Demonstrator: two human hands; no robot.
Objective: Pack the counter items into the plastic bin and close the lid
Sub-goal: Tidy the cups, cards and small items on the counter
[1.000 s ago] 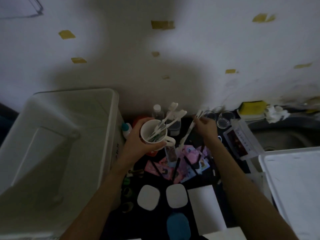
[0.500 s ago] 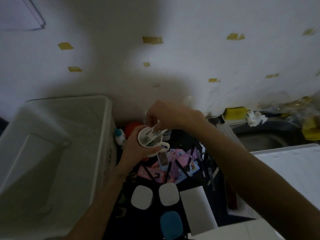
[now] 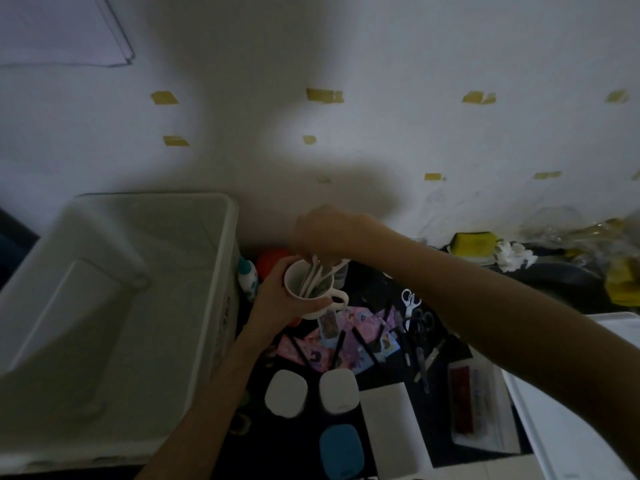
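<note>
My left hand (image 3: 277, 299) grips a white mug (image 3: 308, 292) held above the dark counter, beside the right wall of the open white plastic bin (image 3: 207, 306). Several white toothbrushes (image 3: 317, 275) stand in the mug. My right hand (image 3: 325, 232) reaches over the mug's rim, its fingers curled down around the toothbrush ends. The bin's white lid (image 3: 571, 403) lies at the right edge.
On the counter lie pink cards and black pens (image 3: 349, 341), scissors (image 3: 415, 317), two white pads (image 3: 311, 391), a blue pad (image 3: 341, 452), a white box (image 3: 394, 427) and a red packet (image 3: 467, 396). A glue bottle (image 3: 247, 277), a red lid (image 3: 273, 259) and a yellow sponge (image 3: 474, 242) sit near the wall.
My right hand swung left from the counter's back with a toothbrush and now sits over the mug, pushing the toothbrushes down inside. The mug has stayed in my left hand.
</note>
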